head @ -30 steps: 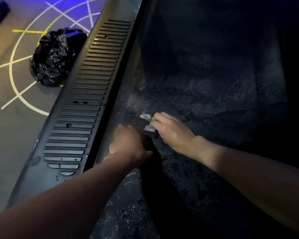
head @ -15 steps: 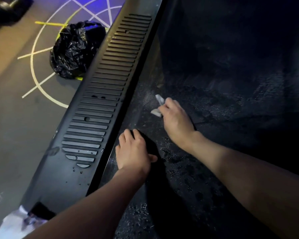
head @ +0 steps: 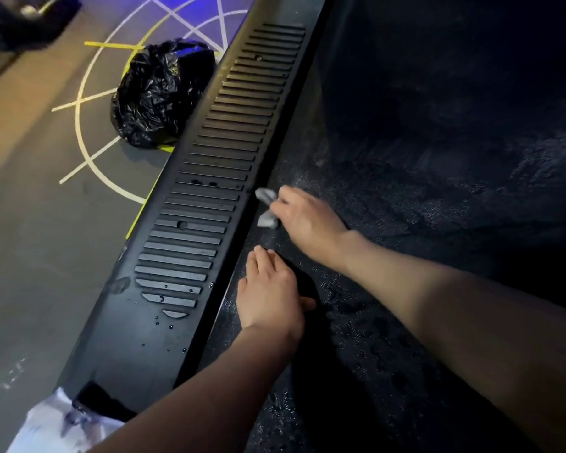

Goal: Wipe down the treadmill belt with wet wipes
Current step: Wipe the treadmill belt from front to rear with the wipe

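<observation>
Left hand [head: 270, 297] flat, palm down, right hand [head: 307, 217] curled

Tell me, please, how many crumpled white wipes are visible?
1: a crumpled white wipe pinched in the right hand at the left edge of the black treadmill belt. Others may be hidden.

Illumination is dim overall. The treadmill belt [head: 438, 223] darkens to near black toward the upper right, where texture detail is lost. Blue-violet light tints the floor [head: 183, 14] at the top edge. The left hand [head: 268, 299] casts a dense shadow on the belt to its right. The right hand [head: 307, 217] and the wipe [head: 265, 207] show motion blur. Droplets on the side rail [head: 138, 338] give small glints.
</observation>
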`<control>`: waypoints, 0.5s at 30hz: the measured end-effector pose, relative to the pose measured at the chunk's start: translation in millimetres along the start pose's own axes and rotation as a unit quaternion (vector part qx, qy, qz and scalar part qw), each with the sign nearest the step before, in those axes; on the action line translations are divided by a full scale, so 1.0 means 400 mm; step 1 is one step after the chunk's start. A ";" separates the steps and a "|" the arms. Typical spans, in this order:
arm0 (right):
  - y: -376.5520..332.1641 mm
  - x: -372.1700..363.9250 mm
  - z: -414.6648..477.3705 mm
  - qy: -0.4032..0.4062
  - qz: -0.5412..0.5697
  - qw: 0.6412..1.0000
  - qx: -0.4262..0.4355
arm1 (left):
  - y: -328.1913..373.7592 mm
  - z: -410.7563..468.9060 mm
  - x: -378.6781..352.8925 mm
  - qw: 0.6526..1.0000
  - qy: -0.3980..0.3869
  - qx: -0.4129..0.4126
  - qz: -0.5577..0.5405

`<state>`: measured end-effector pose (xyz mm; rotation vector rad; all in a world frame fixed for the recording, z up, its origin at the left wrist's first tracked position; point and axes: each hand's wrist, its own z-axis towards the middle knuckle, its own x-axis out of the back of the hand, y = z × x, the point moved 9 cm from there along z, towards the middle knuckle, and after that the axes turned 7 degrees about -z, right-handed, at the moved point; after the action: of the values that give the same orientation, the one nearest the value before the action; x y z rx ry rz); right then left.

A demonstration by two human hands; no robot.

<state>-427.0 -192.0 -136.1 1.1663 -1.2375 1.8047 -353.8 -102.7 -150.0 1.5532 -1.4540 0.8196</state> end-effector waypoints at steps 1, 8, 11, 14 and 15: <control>0.038 -0.001 0.011 0.018 0.005 0.998 -0.055 | -0.001 -0.002 -0.002 1.000 -0.001 0.000 -0.002; -0.068 -0.045 -0.005 -0.039 0.022 0.997 0.064 | -0.001 -0.009 0.008 0.999 0.035 0.005 0.001; 0.006 -0.025 0.008 -0.022 0.013 1.000 -0.017 | -0.007 -0.019 0.018 0.997 0.060 0.039 -0.017; -0.069 -0.013 -0.027 -0.007 0.046 0.999 0.007 | -0.015 -0.025 0.015 0.994 0.075 0.061 -0.044; -0.107 -0.024 -0.043 -0.038 0.049 0.997 0.048 | -0.021 -0.026 0.012 0.993 0.076 0.068 -0.054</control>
<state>-391.2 -161.3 -132.1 1.2566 -1.2842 1.9270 -344.1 -95.6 -142.3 1.6187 -1.2151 0.9676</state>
